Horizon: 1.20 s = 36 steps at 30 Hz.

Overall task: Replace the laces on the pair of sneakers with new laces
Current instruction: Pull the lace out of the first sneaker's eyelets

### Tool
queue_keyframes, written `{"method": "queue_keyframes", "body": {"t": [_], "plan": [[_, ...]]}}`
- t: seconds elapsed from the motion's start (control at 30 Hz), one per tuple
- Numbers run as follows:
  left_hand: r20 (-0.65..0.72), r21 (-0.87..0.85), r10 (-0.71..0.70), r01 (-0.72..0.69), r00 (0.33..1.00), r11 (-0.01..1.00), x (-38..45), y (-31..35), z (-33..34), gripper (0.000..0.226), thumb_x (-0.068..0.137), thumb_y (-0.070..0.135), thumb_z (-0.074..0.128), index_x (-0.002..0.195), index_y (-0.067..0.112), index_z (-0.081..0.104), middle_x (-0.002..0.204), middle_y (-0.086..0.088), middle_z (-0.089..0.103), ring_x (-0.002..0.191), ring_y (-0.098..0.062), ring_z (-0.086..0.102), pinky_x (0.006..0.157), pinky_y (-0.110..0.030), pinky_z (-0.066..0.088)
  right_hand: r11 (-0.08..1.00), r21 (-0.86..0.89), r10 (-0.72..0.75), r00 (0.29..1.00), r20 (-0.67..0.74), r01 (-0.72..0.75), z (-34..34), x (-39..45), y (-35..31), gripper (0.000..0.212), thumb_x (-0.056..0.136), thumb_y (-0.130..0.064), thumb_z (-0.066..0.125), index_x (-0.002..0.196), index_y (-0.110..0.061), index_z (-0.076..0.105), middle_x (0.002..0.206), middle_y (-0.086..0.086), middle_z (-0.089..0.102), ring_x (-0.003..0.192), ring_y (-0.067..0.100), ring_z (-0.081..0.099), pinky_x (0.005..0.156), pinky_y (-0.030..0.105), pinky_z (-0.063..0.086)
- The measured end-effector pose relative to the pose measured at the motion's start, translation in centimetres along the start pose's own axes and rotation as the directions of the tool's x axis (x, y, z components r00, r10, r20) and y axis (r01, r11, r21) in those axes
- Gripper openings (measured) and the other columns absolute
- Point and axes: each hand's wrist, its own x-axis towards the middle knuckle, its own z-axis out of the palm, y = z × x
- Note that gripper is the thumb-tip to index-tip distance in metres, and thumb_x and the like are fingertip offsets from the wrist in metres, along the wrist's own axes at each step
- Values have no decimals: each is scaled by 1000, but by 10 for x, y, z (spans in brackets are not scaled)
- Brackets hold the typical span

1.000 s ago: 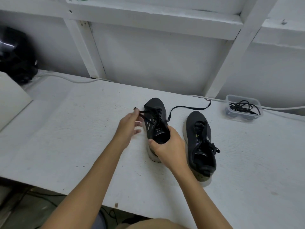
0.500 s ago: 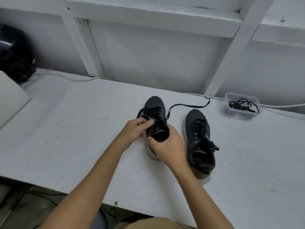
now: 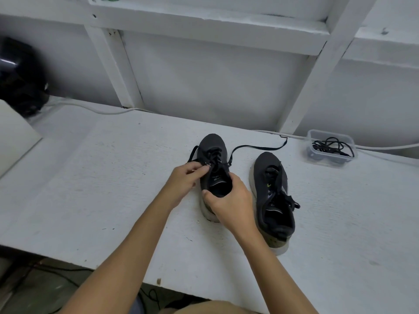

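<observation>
Dim, soft light; wide-angle edge distortion

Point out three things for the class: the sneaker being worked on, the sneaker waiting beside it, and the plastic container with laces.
Left sneaker (image 3: 212,143), head view: on its toe cap.
Right sneaker (image 3: 265,165), head view: on its toe area.
Plastic container (image 3: 313,134), head view: on its clear far-left rim.

Both bare forearms extend forward from the lower edge of the view, converging toward the middle. Left hand (image 3: 184,177): fingers curled, fingertips (image 3: 203,169) pinched together, knuckles up. Right hand (image 3: 231,199): back facing up, thumb (image 3: 209,195) and fingers curled in a grip.
</observation>
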Motion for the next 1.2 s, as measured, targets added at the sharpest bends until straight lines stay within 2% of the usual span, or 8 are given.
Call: {"method": "queue_keyframes", "body": {"t": [0.17,0.37,0.57,0.73,0.83,0.93,1.0,1.2], "plan": [[-334,-368,-100,-31,937,929,9,5,-6,15,103,28,55,95,16,60,95,-1,64,85,-10,64,79,-32,57,1000,-17,4,1000,-8,-4,2,1,2,57,76,-42,80,127,-29,58,112,-18,65,107,5,60,95,31,52],[82,-29,-51,54,995,998,3,0,-6,21,98,33,63,114,23,71,116,1,70,107,-13,65,91,-33,53,1000,4,-2,1000,-4,2,2,0,0,54,77,-40,80,126,-32,57,111,-19,65,107,2,60,96,31,53],[-87,-155,5,-19,996,988,6,2,-7,14,102,23,57,108,10,58,91,-2,72,90,-18,70,83,-35,60,1000,15,-4,1000,4,4,-1,0,-2,47,77,-38,81,112,-42,50,103,-23,62,104,2,59,93,26,51],[-100,-276,-41,12,994,961,5,0,-2,19,104,27,52,112,10,54,104,-12,69,93,-19,73,87,-37,59,999,42,-14,999,31,12,-6,-1,-5,53,80,-45,78,125,-41,50,106,-31,58,100,-12,55,86,11,43],[-61,-241,-27,11,998,970,5,1,-2,19,105,25,51,116,11,55,111,-13,70,101,-21,72,90,-36,58,996,86,-15,998,57,10,-18,3,-7,37,90,-48,69,122,-42,52,101,-38,53,95,-29,47,80,5,37],[-39,-213,-11,3,999,977,4,3,-4,16,105,25,51,113,13,56,108,-11,72,102,-20,71,93,-38,57,979,-143,-152,988,-23,147,-24,18,-6,22,93,-39,67,114,-32,68,109,-19,60,105,-5,53,87,15,43],[-35,-203,-6,-2,999,979,3,3,-4,15,105,26,51,112,14,56,107,-8,72,98,-16,71,94,-39,57,934,-302,-183,982,49,190,-24,29,-8,19,92,-39,68,110,-34,72,110,-11,57,110,8,51,83,22,45],[-45,-198,3,-12,999,980,1,1,-1,16,104,26,52,114,14,56,106,-5,72,99,-13,69,96,-39,55,845,-487,-136,970,203,221,-22,55,-15,18,95,-39,65,108,-33,76,111,-1,57,110,20,51,81,39,53]]}}
